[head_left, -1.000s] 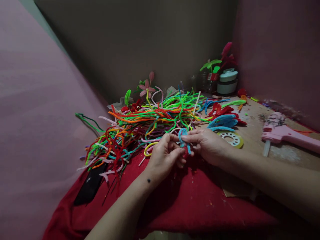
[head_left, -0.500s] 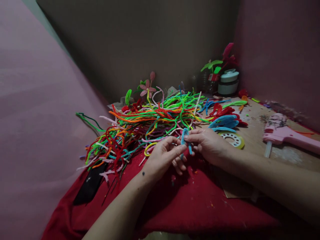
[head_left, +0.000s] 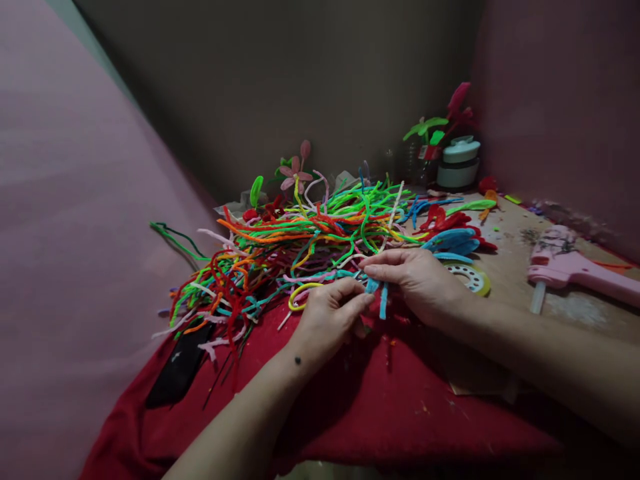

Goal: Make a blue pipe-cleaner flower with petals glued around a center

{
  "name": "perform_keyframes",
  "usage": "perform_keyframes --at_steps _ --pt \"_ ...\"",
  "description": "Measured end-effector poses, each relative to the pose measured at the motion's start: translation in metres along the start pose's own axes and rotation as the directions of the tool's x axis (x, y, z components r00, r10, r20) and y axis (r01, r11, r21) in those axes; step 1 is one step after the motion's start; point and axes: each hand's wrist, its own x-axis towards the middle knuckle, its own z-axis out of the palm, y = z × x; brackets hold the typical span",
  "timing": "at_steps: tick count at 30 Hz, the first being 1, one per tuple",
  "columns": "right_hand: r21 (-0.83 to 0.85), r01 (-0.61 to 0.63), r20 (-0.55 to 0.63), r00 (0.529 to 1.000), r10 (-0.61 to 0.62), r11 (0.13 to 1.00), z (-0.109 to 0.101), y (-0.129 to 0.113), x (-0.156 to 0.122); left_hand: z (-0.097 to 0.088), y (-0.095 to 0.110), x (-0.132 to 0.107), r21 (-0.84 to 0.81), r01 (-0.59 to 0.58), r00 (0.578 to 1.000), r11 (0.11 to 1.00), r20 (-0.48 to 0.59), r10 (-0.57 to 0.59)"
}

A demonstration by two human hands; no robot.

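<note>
Between my two hands is a light blue pipe cleaner (head_left: 383, 301), with one end hanging down below my right fingers. My left hand (head_left: 334, 312) pinches it from the left, thumb against fingertips. From the right, my right hand (head_left: 413, 277) grips its upper part between thumb and index finger, which hide most of the bend. Just behind the hands lies a heap of many-coloured pipe cleaners (head_left: 300, 233). A yellow loop (head_left: 295, 299), perhaps a scissor handle, shows beside my left hand.
Blue pipe-cleaner petals (head_left: 453, 241) and a roll of yellow tape (head_left: 480, 280) lie right of my hands. A pink glue gun (head_left: 565, 263) rests farther right. A lidded jar (head_left: 459, 163) stands at the back. Red cloth (head_left: 400, 413) covers the front; a black object (head_left: 180, 370) lies left.
The blue pipe cleaner's upright loop has tipped down and is now mostly covered by my fingers. My right fingers have moved slightly left over it, and my left fingers have closed in tighter.
</note>
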Motion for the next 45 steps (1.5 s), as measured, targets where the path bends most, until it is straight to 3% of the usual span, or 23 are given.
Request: perform_keyframes --at_steps 4,6,11,17,22,27,32,38,45 --pt "-0.183 0.162 0.01 0.987 -0.163 0.97 0.001 -0.006 -0.002 -0.005 -0.003 0.001 -0.174 0.083 0.986 0.981 0.158 -0.055" --pt "-0.211 0.189 0.022 0.982 -0.189 0.959 0.001 -0.007 -0.003 -0.007 -0.006 0.001 -0.226 0.106 0.98 0.968 0.19 -0.064" --pt "-0.04 0.096 0.074 0.993 -0.093 0.995 0.001 -0.003 -0.003 -0.005 -0.006 0.001 -0.23 0.025 0.997 0.973 0.075 -0.008" --pt "-0.031 0.008 0.095 0.995 -0.005 0.999 0.004 -0.001 -0.003 0.004 -0.003 0.0 -0.172 0.023 1.0 0.985 0.017 -0.02" --pt "-0.067 -0.04 0.071 0.996 0.045 0.997 0.006 -0.002 -0.005 0.011 -0.005 0.001 -0.131 0.02 0.999 0.991 -0.03 -0.024" --pt "-0.106 0.004 0.124 0.992 0.01 0.994 0.003 -0.004 -0.004 0.008 -0.006 0.003 -0.143 -0.004 0.996 0.99 -0.093 -0.009" --pt "-0.214 -0.121 0.228 0.959 0.17 0.969 -0.001 -0.003 -0.002 -0.002 -0.004 0.003 -0.124 -0.036 0.982 0.992 -0.188 0.012" --pt "-0.099 -0.104 0.346 0.929 0.133 0.99 -0.001 0.003 -0.002 -0.003 -0.005 0.004 -0.101 -0.03 0.984 0.994 -0.177 0.012" --pt "-0.107 -0.135 0.25 0.955 0.158 0.985 0.003 0.004 -0.004 -0.002 -0.011 0.006 -0.056 -0.041 0.989 0.998 -0.143 0.033"
